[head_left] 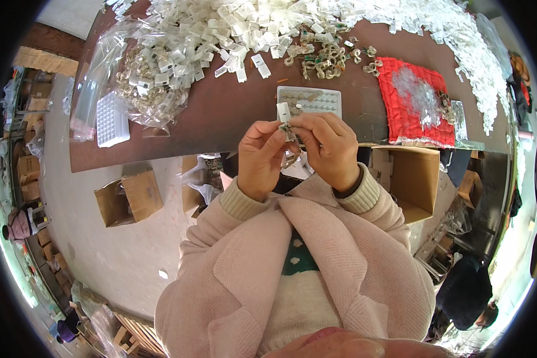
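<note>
My left hand (260, 156) and my right hand (327, 148) meet just in front of the brown table's near edge (221, 128). Together they pinch a small white plastic tag (284, 111) with a metal ring piece (289, 134) hanging under it. Both hands have fingers closed on this piece. Right behind them lies a white plastic tray (316, 99) with rows of small round pockets. Loose metal rings (325, 59) lie further back.
A large heap of white plastic tags (250, 24) covers the far table. A clear bag of ring parts (143, 83) and a second white tray (111, 121) lie at left. A red cloth (414, 104) lies at right. Open cardboard boxes (128, 200) (411, 179) stand on the floor.
</note>
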### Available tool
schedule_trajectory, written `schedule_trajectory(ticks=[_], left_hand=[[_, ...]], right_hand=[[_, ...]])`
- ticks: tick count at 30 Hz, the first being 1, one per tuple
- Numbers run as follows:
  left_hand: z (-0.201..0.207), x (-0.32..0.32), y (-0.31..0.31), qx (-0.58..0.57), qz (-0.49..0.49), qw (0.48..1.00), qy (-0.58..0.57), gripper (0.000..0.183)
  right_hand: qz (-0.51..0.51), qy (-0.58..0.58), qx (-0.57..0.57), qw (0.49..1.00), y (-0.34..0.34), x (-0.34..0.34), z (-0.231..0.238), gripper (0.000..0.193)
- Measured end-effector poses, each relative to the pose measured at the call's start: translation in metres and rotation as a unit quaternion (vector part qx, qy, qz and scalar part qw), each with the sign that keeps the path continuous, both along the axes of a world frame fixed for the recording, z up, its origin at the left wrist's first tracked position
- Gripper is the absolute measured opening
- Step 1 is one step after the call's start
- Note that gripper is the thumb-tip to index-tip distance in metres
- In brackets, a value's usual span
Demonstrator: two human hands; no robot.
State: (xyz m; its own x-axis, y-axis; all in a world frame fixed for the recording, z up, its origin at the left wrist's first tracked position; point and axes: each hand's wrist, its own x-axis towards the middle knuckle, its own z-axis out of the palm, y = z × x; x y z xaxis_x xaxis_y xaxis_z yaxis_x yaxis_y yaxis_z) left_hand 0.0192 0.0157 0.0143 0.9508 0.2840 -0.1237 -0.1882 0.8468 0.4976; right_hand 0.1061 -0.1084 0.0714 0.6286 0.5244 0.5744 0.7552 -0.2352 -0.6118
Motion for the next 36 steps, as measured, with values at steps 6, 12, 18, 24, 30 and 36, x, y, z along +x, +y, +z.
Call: schedule_trajectory(ticks=[6,12,18,24,30,36], left_hand=[[0.000,-0.007,0.005,-0.028,-0.052,0.998,-0.003,0.012],[0.003,-0.007,-0.010,-0.008,-0.003,0.999,0.033,0.012],[0.008,-0.001,-0.019,0.052,0.031,0.998,0.024,0.014],[0.012,-0.004,-0.011,-0.008,0.007,0.999,0.042,0.013],[0.018,-0.011,-0.002,-0.018,-0.052,0.998,0.039,0.017],[0.017,-0.016,0.005,-0.067,-0.089,0.994,0.006,0.017]], right_hand=[[0.067,0.084,0.008,0.994,-0.010,0.002,0.000,0.015],[0.076,0.098,0.029,0.992,-0.025,-0.007,-0.002,0.021],[0.065,0.125,0.071,0.987,-0.028,-0.014,-0.006,0.025],[0.076,0.092,0.064,0.991,-0.025,-0.017,-0.007,0.023],[0.110,0.537,0.171,0.819,-0.013,-0.002,0.001,0.026],[0.089,0.454,0.199,0.864,-0.005,-0.014,0.000,0.013]])
